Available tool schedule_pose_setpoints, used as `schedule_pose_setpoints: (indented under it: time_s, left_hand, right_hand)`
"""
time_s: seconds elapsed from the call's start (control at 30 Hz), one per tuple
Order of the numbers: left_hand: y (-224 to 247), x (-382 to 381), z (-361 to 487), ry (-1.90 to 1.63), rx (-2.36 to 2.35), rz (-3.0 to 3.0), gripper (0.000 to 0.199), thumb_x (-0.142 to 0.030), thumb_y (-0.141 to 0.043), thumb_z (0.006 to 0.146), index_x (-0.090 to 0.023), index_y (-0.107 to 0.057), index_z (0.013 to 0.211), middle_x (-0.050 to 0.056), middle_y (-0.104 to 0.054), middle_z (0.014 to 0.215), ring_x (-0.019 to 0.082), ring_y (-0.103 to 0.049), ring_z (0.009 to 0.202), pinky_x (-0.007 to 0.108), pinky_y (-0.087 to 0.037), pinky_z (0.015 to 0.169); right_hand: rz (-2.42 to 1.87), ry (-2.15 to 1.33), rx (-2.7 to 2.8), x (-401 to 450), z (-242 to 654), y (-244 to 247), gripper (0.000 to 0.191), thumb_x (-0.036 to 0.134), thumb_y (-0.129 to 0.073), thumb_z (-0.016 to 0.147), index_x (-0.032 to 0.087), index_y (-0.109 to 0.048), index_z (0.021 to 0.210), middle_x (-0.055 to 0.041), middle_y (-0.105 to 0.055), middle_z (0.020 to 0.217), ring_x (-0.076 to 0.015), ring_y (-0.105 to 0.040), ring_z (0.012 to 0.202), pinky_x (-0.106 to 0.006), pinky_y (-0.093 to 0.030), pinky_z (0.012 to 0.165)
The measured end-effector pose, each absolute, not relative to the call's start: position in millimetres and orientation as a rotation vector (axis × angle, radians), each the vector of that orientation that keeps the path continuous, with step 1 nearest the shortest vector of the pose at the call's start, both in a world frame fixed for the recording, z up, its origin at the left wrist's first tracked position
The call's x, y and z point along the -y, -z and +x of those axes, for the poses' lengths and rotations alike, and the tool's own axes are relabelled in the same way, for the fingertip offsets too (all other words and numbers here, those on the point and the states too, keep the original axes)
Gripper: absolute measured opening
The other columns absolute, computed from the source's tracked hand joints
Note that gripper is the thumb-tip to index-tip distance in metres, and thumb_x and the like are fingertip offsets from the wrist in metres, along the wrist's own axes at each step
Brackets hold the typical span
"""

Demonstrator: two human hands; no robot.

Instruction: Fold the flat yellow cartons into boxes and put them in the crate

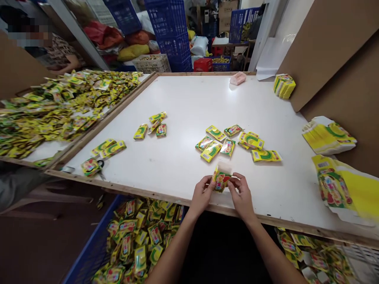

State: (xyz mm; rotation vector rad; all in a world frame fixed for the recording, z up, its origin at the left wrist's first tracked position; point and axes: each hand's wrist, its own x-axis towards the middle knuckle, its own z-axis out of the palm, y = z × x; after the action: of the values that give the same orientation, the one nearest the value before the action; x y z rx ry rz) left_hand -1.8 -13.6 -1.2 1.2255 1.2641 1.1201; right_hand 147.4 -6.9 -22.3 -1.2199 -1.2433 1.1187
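Note:
Between my two hands, near the table's front edge, is a small yellow and green printed carton [220,182] with a pale flap standing up at its far end. My left hand [203,194] grips its left side, and the fingers of my right hand [241,194] are closed on its right side. Just beyond lie several similar cartons [211,151], some overlapping. More small cartons [140,131] rest to the left on the white table [183,157]. Flat, unfolded cartons [333,185] are stacked at the right.
Scissors [101,164] lie partly under a carton at the front left. A wooden rim [118,106] divides off a heap of packets [68,98], where another person [63,51] sits. Full crates [85,252] stand below the table. A pink block [237,78] lies at the far edge.

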Motion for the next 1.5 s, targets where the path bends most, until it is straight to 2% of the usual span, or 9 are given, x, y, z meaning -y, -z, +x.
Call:
schedule_pose_setpoints:
  time_s: [0.17,0.27,0.37,0.5,0.7,0.87,1.0,1.3,1.5]
  left_hand:
    - [-1,12,2,-1.14,-1.157,1.196,0.056,-0.033,-0.056,0.087,-0.026,-0.03,0.137,0.007,-0.063,0.107,0.018,-0.064,0.088,0.032,-0.051,0.08]
    - [-5,15,-3,-1.053,-1.115,1.221,0.055,-0.032,-0.058,0.085,-0.026,-0.035,0.135,0.006,-0.062,0.107,0.017,-0.064,0.086,0.031,-0.051,0.078]
    - [-6,16,-8,-0.954,-1.092,1.234,0.051,-0.031,-0.062,0.083,-0.024,-0.042,0.129,0.003,-0.063,0.093,0.016,-0.063,0.08,0.028,-0.05,0.073]
    - [-4,11,-7,-0.983,-1.123,1.24,0.035,-0.034,-0.062,0.082,-0.021,-0.05,0.112,0.0,-0.062,0.08,0.014,-0.061,0.071,0.025,-0.048,0.067]
    - [4,-3,3,-1.188,-1.125,1.156,0.023,-0.034,-0.068,0.076,-0.017,-0.056,0.087,0.004,-0.063,0.092,0.017,-0.062,0.086,0.028,-0.05,0.076]
    - [6,-3,4,-1.283,-1.088,1.119,0.035,-0.029,-0.07,0.075,-0.02,-0.057,0.107,0.006,-0.066,0.099,0.019,-0.062,0.097,0.033,-0.049,0.086]
    - [1,2,3,-1.228,-1.155,1.254,0.02,-0.03,-0.064,0.08,-0.018,-0.066,0.095,0.007,-0.066,0.096,0.019,-0.062,0.095,0.033,-0.049,0.087]
    - [-3,-2,7,-1.215,-1.281,1.21,0.016,-0.028,-0.068,0.076,-0.016,-0.066,0.087,0.003,-0.066,0.082,0.015,-0.061,0.078,0.027,-0.05,0.074]
    - [-7,-19,2,-1.099,-1.224,1.101,0.019,-0.028,-0.073,0.069,-0.014,-0.069,0.079,0.002,-0.065,0.072,0.013,-0.058,0.065,0.026,-0.049,0.065]
  right_hand:
    - [-1.215,-1.016,1.35,10,154,17,0.037,0.037,-0.054,0.087,0.022,-0.049,0.121,-0.0069,-0.065,0.1,-0.0185,-0.061,0.081,-0.033,-0.051,0.073]
    - [-1.204,-1.058,1.442,8,160,15,0.038,0.032,-0.053,0.087,0.024,-0.049,0.124,-0.0033,-0.064,0.095,-0.0162,-0.059,0.075,-0.03,-0.05,0.071]
    - [-1.2,-1.124,1.521,6,166,16,0.038,0.028,-0.052,0.086,0.024,-0.049,0.124,0.0004,-0.063,0.083,-0.0146,-0.057,0.067,-0.028,-0.049,0.067]
    - [-1.169,-1.215,1.541,-1,167,18,0.027,0.033,-0.052,0.086,0.022,-0.061,0.11,-0.0014,-0.066,0.084,-0.0169,-0.059,0.072,-0.029,-0.049,0.069]
    - [-1.105,-1.157,1.44,-11,158,22,0.023,0.038,-0.053,0.087,0.02,-0.068,0.086,-0.0056,-0.068,0.09,-0.0202,-0.061,0.084,-0.032,-0.05,0.075]
    - [-1.086,-1.121,1.343,-6,157,18,0.027,0.031,-0.054,0.088,0.024,-0.061,0.113,-0.0035,-0.069,0.097,-0.0188,-0.064,0.088,-0.034,-0.05,0.08]
    - [-1.034,-1.072,1.477,-4,158,15,0.019,0.035,-0.056,0.087,0.024,-0.07,0.095,-0.0056,-0.069,0.103,-0.0217,-0.062,0.098,-0.035,-0.05,0.081]
    - [-1.249,-1.018,1.386,0,151,10,0.023,0.037,-0.058,0.083,0.021,-0.069,0.096,-0.0034,-0.071,0.086,-0.0167,-0.06,0.069,-0.03,-0.05,0.069]
    - [-1.264,-1.166,1.305,-12,153,7,0.025,0.041,-0.06,0.081,0.018,-0.069,0.086,-0.0046,-0.07,0.077,-0.0184,-0.061,0.068,-0.03,-0.05,0.065]
